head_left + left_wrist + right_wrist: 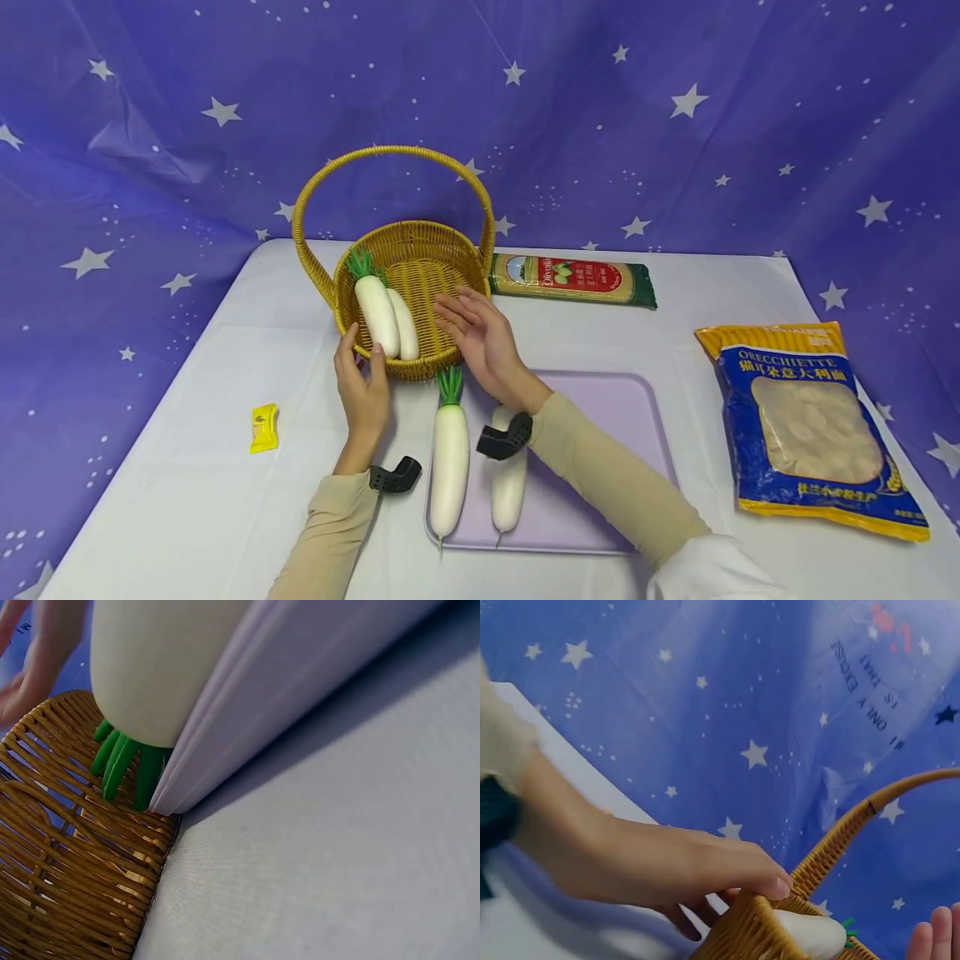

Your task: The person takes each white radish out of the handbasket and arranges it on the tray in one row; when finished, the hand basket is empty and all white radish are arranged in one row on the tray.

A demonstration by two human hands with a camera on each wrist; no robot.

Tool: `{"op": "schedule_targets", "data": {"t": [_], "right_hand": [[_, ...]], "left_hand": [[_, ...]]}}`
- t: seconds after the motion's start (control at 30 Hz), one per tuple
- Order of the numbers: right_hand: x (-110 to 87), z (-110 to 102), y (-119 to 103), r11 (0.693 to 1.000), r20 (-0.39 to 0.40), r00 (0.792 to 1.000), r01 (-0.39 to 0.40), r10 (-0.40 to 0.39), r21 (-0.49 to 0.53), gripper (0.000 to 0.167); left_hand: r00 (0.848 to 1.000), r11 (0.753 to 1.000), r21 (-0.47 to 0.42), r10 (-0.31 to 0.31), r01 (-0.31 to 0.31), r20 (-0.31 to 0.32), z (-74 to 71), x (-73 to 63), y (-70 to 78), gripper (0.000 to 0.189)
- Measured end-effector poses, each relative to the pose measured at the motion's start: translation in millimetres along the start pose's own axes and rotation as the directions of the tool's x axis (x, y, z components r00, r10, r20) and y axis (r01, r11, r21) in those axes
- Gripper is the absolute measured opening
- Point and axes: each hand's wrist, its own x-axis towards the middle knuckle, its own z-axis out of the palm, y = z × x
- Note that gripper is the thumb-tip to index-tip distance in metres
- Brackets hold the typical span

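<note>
Two white radishes with green tops, a front one (377,317) and one partly behind it (406,325), lean inside the left of a wicker basket (427,367). My left hand (363,396) is at the basket's front left rim, its fingers spread and its thumb tip by the front radish's lower end. My right hand (483,342) reaches over the right rim with extended fingers, holding nothing. In the right wrist view, this hand (667,859) overlaps the basket edge. Two more radishes lie on a lilac tray (600,400): a left one (450,467) and one (510,492) partly hidden under my right wrist.
Behind the tray, a long pasta packet (573,279) lies right of the basket. A blue and yellow orecchiette bag (817,425) is at the right of the table. A small yellow wrapped piece (264,428) lies on the left. The basket's tall handle (393,151) arches above it.
</note>
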Motion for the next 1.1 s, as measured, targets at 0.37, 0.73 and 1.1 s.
{"op": "schedule_targets", "data": {"t": [0.37,0.73,1.1], "right_hand": [[51.6,33,33,0.98,-0.045,0.995,0.079,-0.089,-0.184,0.039],[58.8,43,45,0.669,-0.082,0.987,-0.156,0.142,-0.726,0.086],[57.5,41,56,0.218,0.095,0.995,0.092,0.006,-0.972,0.086]], "left_hand": [[1.0,1.0,0.019,0.004,-0.004,-0.014,-0.5,1.2,1.5,0.046],[1.0,0.999,0.037,-0.002,0.002,-0.025,1.6,6.6,-37.2,0.046],[1.0,0.998,0.059,0.008,-0.007,-0.017,3.0,5.8,-39.7,0.046]]}}
